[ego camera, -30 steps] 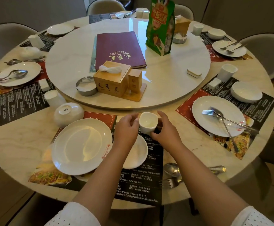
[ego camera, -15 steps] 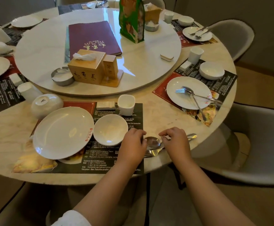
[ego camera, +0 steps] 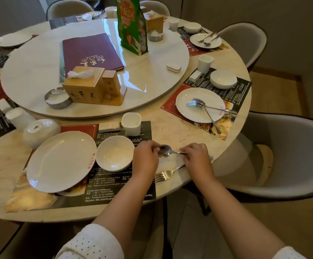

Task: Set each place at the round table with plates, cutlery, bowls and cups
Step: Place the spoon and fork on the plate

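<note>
At the near place a white plate [ego camera: 61, 161], a small white bowl [ego camera: 114, 153] and a square white cup [ego camera: 131, 123] sit on a dark placemat [ego camera: 118, 186]. Right of the bowl, a steel spoon [ego camera: 166, 151] is held just above the table between my two hands. My left hand [ego camera: 145, 159] pinches its bowl end and my right hand [ego camera: 197, 157] grips its handle. A fork [ego camera: 167, 173] lies on the table edge just below the spoon, its handle running under my right hand.
A lazy Susan [ego camera: 152, 85] carries a maroon menu [ego camera: 90, 51], a tissue box [ego camera: 85, 86], an ashtray [ego camera: 57, 100] and a green bag [ego camera: 132, 25]. The place at the right has a plate [ego camera: 200, 105] with cutlery. An overturned bowl [ego camera: 40, 130] stands left. A grey chair [ego camera: 286, 157] stands close right.
A second ago both hands set the cup down beyond the bowl. They then moved right to the cutlery, and now they have lifted the spoon clear of the fork.
</note>
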The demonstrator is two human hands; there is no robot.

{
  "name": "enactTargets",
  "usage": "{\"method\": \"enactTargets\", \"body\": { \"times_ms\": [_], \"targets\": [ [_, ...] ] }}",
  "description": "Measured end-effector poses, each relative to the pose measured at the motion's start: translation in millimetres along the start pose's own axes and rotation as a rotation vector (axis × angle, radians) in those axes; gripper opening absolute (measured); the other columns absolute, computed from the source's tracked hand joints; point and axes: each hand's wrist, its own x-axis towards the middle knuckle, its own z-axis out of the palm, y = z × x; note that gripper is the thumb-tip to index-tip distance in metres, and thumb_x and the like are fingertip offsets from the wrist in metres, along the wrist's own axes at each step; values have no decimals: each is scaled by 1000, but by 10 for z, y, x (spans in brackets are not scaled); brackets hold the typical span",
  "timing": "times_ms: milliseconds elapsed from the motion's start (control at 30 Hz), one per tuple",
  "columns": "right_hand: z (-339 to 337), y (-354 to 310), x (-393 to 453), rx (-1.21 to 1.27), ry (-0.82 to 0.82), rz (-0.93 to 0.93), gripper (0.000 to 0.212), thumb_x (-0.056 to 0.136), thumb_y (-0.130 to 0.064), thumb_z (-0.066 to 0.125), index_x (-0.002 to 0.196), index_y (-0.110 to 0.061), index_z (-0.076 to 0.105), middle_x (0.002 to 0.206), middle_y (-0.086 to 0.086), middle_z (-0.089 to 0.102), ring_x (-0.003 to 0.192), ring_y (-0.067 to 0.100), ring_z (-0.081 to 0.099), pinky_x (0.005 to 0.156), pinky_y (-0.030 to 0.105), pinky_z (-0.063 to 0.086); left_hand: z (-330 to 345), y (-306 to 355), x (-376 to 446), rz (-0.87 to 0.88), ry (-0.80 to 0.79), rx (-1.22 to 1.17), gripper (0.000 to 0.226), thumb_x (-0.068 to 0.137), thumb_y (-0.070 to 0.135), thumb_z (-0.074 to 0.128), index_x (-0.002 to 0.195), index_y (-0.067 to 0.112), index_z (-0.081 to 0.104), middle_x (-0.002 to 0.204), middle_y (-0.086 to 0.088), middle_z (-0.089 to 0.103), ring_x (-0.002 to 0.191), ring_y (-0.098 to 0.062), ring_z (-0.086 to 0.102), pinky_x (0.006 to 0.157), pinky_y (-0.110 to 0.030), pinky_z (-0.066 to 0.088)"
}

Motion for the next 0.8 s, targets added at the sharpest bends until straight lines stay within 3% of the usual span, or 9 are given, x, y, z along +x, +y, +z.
{"method": "enactTargets", "body": {
  "times_ms": [100,200,300,367,500,667,800],
  "targets": [
    [-97,-72,98,-31,-2,7,19,91,-12,61,103,-14,75,99,2,65,104,22,46,82,30,40,-147,102,91,144,91,-19,12,91,10,62,95,14,72,94,0,67,87,-11,59,69,-10,38],
    [-234,-296,168,25,20,-16,14,91,-15,63,98,-14,75,88,-1,62,95,17,48,69,24,31,-368,182,114,263,206,-145,9,90,14,64,97,14,70,91,4,67,85,-9,62,74,-16,49],
    [-345,-666,152,173,33,-27,12,89,-17,66,96,-17,75,86,-9,62,87,9,52,64,18,35,-612,179,36,145,260,-379,16,93,23,62,108,19,66,91,7,67,81,-1,64,69,-11,50],
    [-345,-936,97,355,-55,20,11,89,-19,66,95,-21,75,90,-10,68,84,6,58,67,14,40,-757,81,-77,60,200,-481,14,95,26,59,108,23,63,88,7,68,79,1,64,68,-11,50],
    [-156,-1447,-20,631,-221,110,9,85,-25,70,92,-22,75,87,-4,73,84,15,67,75,34,56,-1042,-280,-335,-86,47,-510,10,97,24,55,96,23,65,92,2,71,84,-8,69,70,-19,56],
    [131,-1999,-156,777,-273,177,9,85,-19,71,92,-15,76,86,-4,73,80,8,64,67,22,46,-1430,-625,-666,-229,-175,-545,21,100,27,47,96,16,65,81,-1,70,78,-15,70,72,-29,59],
    [372,-2367,-290,777,-380,203,14,92,-20,63,100,-16,74,93,-3,72,87,7,63,72,22,49,-1665,-901,-785,-316,-81,-571,21,102,23,43,98,18,63,67,3,56,58,-9,51,54,-22,43]
  ]
}}
